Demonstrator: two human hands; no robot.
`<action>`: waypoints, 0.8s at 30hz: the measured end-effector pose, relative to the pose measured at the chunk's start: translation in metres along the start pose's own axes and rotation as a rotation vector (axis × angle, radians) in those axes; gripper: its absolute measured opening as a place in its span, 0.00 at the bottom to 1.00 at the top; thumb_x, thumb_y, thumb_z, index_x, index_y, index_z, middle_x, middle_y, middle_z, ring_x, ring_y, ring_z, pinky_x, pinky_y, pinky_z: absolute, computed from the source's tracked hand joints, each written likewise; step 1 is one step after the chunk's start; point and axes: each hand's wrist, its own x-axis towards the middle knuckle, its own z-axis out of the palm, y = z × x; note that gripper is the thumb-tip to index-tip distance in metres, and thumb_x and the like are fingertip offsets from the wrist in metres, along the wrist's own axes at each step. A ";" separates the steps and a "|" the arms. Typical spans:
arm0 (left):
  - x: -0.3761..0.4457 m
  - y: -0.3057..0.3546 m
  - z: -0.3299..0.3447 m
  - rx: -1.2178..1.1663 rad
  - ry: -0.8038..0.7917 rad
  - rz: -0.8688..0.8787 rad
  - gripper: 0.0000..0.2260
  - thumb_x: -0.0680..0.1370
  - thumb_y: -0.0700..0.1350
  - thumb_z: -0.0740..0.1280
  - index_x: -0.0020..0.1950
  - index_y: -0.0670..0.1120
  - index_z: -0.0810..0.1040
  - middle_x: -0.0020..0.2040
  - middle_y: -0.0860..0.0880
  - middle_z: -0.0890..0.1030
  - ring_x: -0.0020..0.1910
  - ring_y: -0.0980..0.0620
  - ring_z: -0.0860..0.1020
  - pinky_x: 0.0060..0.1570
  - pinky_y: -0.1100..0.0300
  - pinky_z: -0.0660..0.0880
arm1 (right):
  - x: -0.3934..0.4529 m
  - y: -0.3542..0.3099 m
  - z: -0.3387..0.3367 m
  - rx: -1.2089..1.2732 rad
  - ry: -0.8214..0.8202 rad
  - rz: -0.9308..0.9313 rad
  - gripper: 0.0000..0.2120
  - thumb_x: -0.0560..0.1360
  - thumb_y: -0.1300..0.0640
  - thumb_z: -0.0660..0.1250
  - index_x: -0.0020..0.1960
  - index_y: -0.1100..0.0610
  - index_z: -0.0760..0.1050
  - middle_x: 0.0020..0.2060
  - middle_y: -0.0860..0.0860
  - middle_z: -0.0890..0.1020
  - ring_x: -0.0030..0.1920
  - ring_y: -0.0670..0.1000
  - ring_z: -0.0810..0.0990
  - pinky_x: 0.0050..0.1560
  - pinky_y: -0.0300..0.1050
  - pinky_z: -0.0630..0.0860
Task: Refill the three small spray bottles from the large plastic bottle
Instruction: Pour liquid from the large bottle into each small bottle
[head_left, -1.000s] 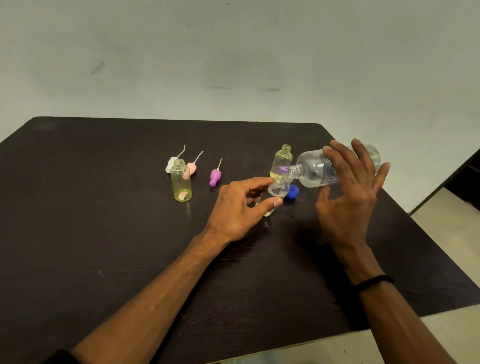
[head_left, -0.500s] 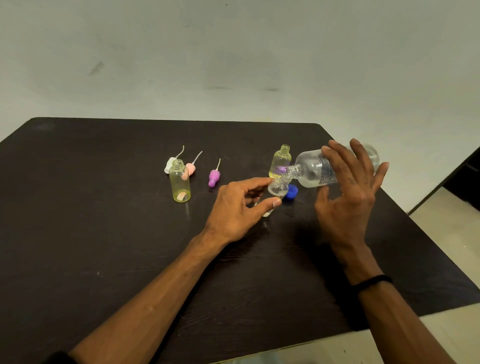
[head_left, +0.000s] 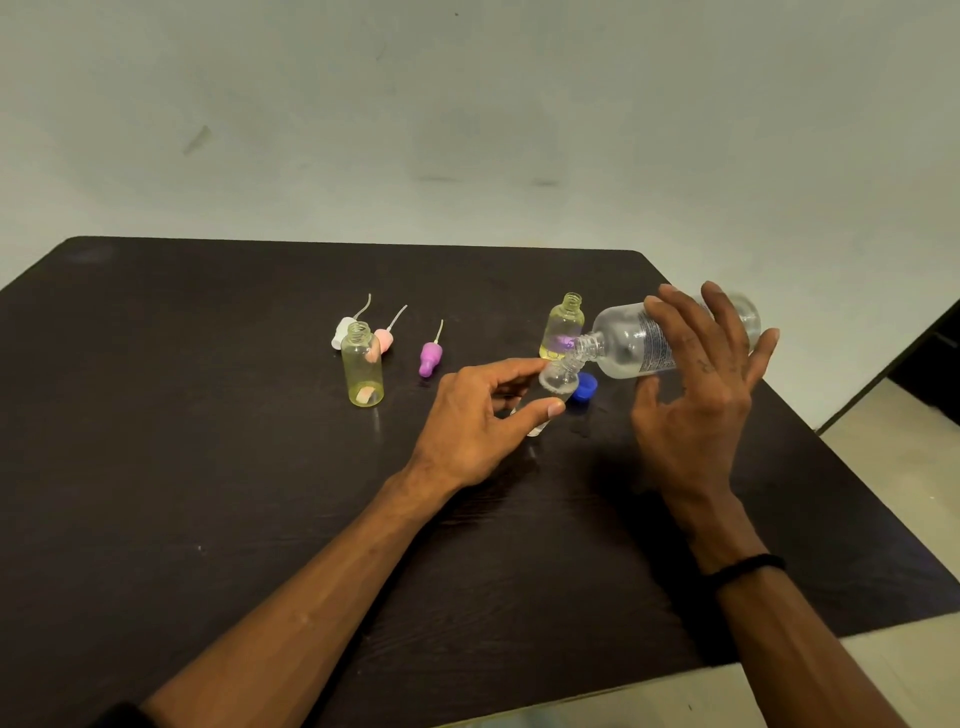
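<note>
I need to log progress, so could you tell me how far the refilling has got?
Done: all three pump tops lie off on the table. In hand: the right hand tips the large bottle into a small clear bottle that the left hand pinches. Left: the two yellowish bottles stand open; I cannot tell their fill level. Then recapping.

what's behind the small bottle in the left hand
Another small bottle, yellowish and uncapped, stands right behind it, with a blue cap beside. The left hand covers the held bottle's lower part.

Dim, even light; soft shadows, wide-angle bending at edges, slight blur.
</note>
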 end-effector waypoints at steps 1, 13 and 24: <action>0.000 0.000 0.000 -0.001 -0.001 0.000 0.21 0.77 0.48 0.77 0.70 0.49 0.82 0.62 0.56 0.85 0.61 0.58 0.83 0.62 0.53 0.82 | 0.000 0.000 0.000 0.000 0.000 0.000 0.37 0.67 0.77 0.69 0.73 0.57 0.76 0.75 0.51 0.75 0.81 0.57 0.64 0.77 0.79 0.43; -0.001 0.002 0.001 -0.018 -0.003 0.002 0.20 0.77 0.47 0.77 0.69 0.51 0.82 0.61 0.57 0.86 0.60 0.59 0.83 0.62 0.55 0.82 | 0.000 -0.002 -0.001 -0.002 0.005 -0.001 0.37 0.67 0.78 0.68 0.73 0.57 0.76 0.75 0.52 0.75 0.81 0.58 0.64 0.78 0.77 0.43; -0.001 0.000 0.001 0.000 -0.002 0.001 0.21 0.77 0.48 0.77 0.69 0.51 0.82 0.60 0.56 0.86 0.60 0.57 0.84 0.62 0.53 0.82 | -0.001 0.000 0.000 -0.008 0.009 -0.012 0.37 0.67 0.78 0.69 0.73 0.57 0.76 0.75 0.50 0.75 0.81 0.57 0.64 0.77 0.79 0.44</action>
